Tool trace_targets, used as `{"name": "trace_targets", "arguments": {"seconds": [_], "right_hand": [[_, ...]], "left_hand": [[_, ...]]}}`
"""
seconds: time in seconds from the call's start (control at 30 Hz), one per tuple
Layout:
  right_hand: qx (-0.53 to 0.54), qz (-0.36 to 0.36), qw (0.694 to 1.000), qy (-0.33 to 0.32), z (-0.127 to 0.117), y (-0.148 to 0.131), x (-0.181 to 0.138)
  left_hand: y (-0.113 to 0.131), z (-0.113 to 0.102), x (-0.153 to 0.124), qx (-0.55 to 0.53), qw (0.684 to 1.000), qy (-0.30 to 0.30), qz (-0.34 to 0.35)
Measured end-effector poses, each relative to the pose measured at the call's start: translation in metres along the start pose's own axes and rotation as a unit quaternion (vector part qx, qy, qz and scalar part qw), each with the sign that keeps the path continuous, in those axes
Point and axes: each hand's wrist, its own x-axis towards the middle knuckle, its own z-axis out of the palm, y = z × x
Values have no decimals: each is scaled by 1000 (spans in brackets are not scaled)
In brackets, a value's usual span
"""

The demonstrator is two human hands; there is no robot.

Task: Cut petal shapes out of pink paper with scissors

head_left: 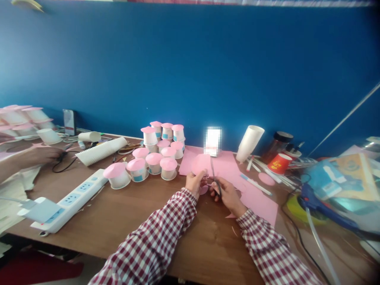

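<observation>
paper disc (201, 163): pink | sleeves (154, 231): maroon-white check | wall (190, 71): blue (paler leftward)

Pink-capped white paper cups (154, 159) stand on a brown wooden table (142, 217), between a white plastic power strip (77, 194), left, and a round pink paper disc (201, 162), right.

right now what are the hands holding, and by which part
Left hand: pink paper piece, pinched at its near edge. Right hand: scissors, by the handles.
</observation>
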Motion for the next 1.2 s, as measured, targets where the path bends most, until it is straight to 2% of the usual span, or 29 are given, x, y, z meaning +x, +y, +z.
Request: {"name": "trace_targets", "arguments": {"seconds": [1.2], "right_hand": [[-13, -7, 1000, 10, -1, 4, 1]], "left_hand": [[-6, -3, 3, 28, 1000, -14, -3]]}}
